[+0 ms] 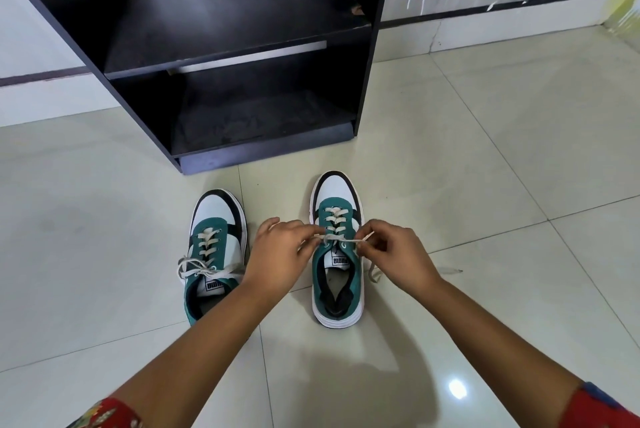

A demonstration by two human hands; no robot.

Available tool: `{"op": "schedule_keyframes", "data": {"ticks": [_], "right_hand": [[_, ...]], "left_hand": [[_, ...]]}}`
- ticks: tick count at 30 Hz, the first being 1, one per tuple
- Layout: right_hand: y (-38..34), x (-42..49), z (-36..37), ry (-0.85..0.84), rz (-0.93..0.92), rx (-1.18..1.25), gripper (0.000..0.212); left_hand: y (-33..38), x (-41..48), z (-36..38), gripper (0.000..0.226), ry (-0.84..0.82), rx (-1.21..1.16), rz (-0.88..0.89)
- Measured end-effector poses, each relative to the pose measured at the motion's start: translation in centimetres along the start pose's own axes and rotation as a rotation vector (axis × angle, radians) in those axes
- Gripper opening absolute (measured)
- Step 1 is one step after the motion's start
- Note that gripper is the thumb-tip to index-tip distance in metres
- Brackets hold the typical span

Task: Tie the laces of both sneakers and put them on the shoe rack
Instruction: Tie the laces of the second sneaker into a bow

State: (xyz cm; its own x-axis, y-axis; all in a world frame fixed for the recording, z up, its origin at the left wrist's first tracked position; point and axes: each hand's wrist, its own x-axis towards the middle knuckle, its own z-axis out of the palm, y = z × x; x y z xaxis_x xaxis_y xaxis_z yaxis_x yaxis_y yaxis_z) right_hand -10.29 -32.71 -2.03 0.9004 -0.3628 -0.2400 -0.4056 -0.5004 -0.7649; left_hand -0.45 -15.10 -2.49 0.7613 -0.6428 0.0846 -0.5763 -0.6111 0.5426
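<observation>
- Floor [485, 167]: pale glossy tiles, seen from above; everything noted here rests on it.
- Shoe rack [242, 46]: black, open-fronted, two shelves, both bare and dusty; taken as the landmark.
- Right sneaker [337, 254]: teal, white and black, set just in front of the rack's right half, toe pointed at it. No bow is seen on it.
- Left sneaker [214, 247]: same colours, set in front of the rack and left of its partner, a little farther from the rack. A tied bow is seen at its tongue.
- Left hand [277, 257]: closed on a pinch of the right sneaker's lace [341, 239].
- Right hand [394, 251]: likewise pinched shut on that lace, which is drawn taut across the tongue.
- Sleeves: red patterned cloth noted at both forearms.
</observation>
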Motion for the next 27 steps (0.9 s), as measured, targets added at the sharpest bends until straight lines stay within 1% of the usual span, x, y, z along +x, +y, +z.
{"op": "schedule_keyframes", "data": {"ticks": [2, 3, 7, 8, 10, 13, 16, 19, 24, 27], "right_hand": [[0.1, -0.1, 0.0, -0.017, -0.053, -0.226, 0.016], [0.0, -0.1, 0.1, -0.007, -0.079, -0.296, 0.018], [-0.7, 0.1, 0.4, 0.032, -0.235, -0.365, 0.018], [-0.8, 0.2, 0.4, 0.038, -0.243, -0.386, 0.018], [-0.5, 0.3, -0.1, 0.064, -0.180, -0.382, 0.016], [0.4, 0.3, -0.7, 0.071, -0.059, -0.308, 0.013], [0.7, 0.0, -0.3, 0.016, -0.018, -0.242, 0.013], [1.0, -0.2, -0.1, 0.000, 0.026, -0.206, 0.017], [1.8, -0.4, -0.4, -0.026, 0.103, -0.153, 0.021], [1.8, -0.4, -0.3, -0.026, 0.113, -0.118, 0.022]], "left_hand": [[0.1, -0.1, 0.1, 0.020, -0.003, -0.004, 0.017], [0.2, 0.0, 0.1, 0.020, -0.011, -0.015, 0.014], [0.2, 0.1, 0.1, 0.023, -0.015, -0.034, 0.008], [0.2, 0.1, 0.1, 0.021, -0.017, -0.027, 0.012], [0.1, 0.1, 0.0, 0.018, -0.007, -0.003, 0.026], [-0.6, -0.2, -0.2, 0.020, 0.015, 0.028, 0.025], [-1.1, -0.5, 0.0, 0.025, 0.010, 0.031, 0.011], [-1.5, -0.8, 0.3, 0.032, 0.008, 0.040, 0.000], [-2.1, -1.5, 0.6, 0.020, 0.005, 0.091, 0.004], [-2.2, -1.5, 0.5, 0.019, 0.004, 0.085, -0.015]]}}
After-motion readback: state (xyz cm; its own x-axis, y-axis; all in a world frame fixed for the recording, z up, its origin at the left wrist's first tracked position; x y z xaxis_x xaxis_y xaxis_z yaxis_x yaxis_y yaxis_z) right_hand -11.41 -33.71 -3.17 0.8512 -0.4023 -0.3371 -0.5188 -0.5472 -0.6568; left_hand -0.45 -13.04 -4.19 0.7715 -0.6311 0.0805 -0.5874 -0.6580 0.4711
